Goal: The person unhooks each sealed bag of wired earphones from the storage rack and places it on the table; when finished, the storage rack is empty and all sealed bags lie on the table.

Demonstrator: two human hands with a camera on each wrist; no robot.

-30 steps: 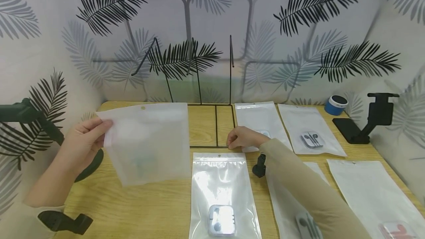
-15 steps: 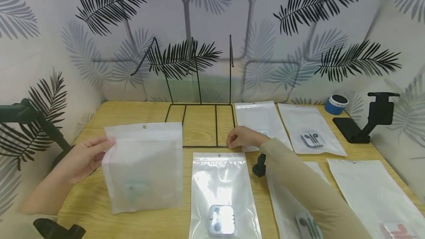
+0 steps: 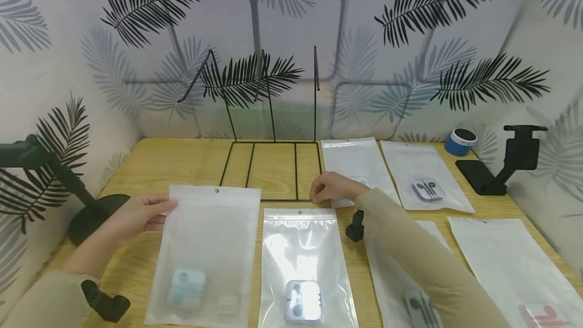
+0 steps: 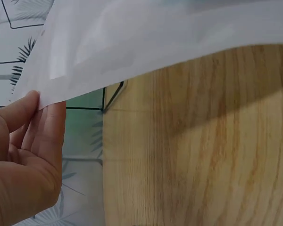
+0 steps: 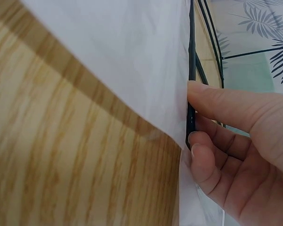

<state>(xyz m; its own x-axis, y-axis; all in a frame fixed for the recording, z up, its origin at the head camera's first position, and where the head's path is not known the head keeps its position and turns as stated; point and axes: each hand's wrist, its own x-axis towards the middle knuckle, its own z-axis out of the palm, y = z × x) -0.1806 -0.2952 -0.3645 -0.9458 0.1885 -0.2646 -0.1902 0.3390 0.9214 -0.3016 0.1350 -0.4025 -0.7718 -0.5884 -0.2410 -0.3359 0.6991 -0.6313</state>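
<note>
Between its thumb and fingers my left hand (image 3: 136, 216) pinches the upper left edge of a white translucent pouch (image 3: 209, 247). A pale blue earphone case (image 3: 188, 287) shows through near the pouch's bottom. In the left wrist view the thumb presses the edge of the white pouch (image 4: 132, 42) against the fingers. My right hand (image 3: 334, 189) grips the front right corner of a black wire rack (image 3: 273, 200). Close up in the right wrist view, thumb and fingers hold the black wire (image 5: 192, 113). Just in front lies a shiny pouch (image 3: 296, 247) with an earphone case (image 3: 303, 300) inside.
More pouches lie on the wooden table (image 3: 182, 158), including a back right pouch (image 3: 421, 166) and a front right pouch (image 3: 505, 252). A blue jar (image 3: 460, 143) and a black phone stand (image 3: 519, 151) stand at the right. A dark lamp base (image 3: 100, 211) is at left.
My left hand has lowered the white pouch toward the table and moved it right, close beside the shiny pouch. The right hand has stayed on the rack's corner.
</note>
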